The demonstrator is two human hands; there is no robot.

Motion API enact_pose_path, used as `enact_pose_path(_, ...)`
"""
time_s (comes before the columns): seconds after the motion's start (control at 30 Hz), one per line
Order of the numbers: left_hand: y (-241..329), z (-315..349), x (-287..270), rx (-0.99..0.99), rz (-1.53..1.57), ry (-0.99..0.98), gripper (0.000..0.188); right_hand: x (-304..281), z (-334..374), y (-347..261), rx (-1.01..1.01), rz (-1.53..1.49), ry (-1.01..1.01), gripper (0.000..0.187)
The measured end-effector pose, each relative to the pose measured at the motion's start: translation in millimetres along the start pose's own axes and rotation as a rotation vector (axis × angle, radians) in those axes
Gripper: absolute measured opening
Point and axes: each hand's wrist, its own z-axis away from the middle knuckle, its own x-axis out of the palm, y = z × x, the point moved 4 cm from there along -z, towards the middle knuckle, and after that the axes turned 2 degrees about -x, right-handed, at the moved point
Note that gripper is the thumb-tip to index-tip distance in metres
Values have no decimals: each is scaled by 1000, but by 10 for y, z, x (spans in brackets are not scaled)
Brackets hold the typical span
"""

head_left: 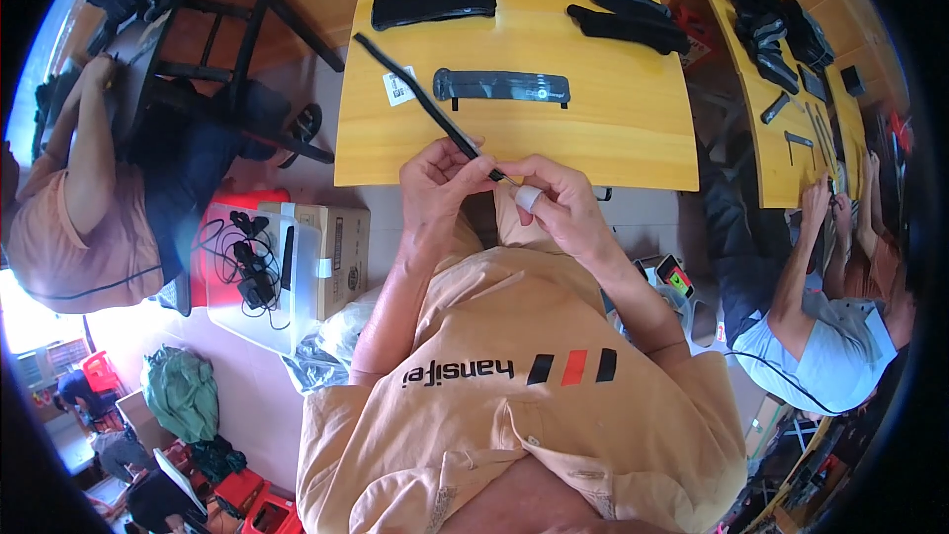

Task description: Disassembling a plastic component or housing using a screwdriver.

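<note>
A long, thin black strip [415, 89] slants up and away over the table's near edge. Around its lower end the fingers of my left hand [435, 183] are closed. My right hand [565, 206] meets that end, thumb and fingers pinched at the tip, where a tiny yellowish bit shows. A white band [528, 198] wraps one right finger. Beyond my hands, a dark grey flat strap [509, 87] lies crosswise on the yellow table [633, 143]. Beside the black strip is a white printed label [400, 87].
Farther back lie a folded black fabric band [433, 6] and two dark elongated pieces [628, 20]. To my left on the floor stand a clear bin with black cables [255, 272] and a cardboard box [343, 247]. People sit working at both sides, one in a light shirt [816, 351].
</note>
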Motion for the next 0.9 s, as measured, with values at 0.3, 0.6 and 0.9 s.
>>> enact_pose_path(0.3,44,-45,-19,-24,-60,-129,39,-21,48,40,313,-418,-64,22)
enact_pose_path(0.6,3,-37,-37,12,-84,-214,44,-53,71,68,490,-582,-101,21)
enact_pose_path(0.9,0,-71,-29,-63,-4,-227,39,-44,60,67,434,-603,-90,20)
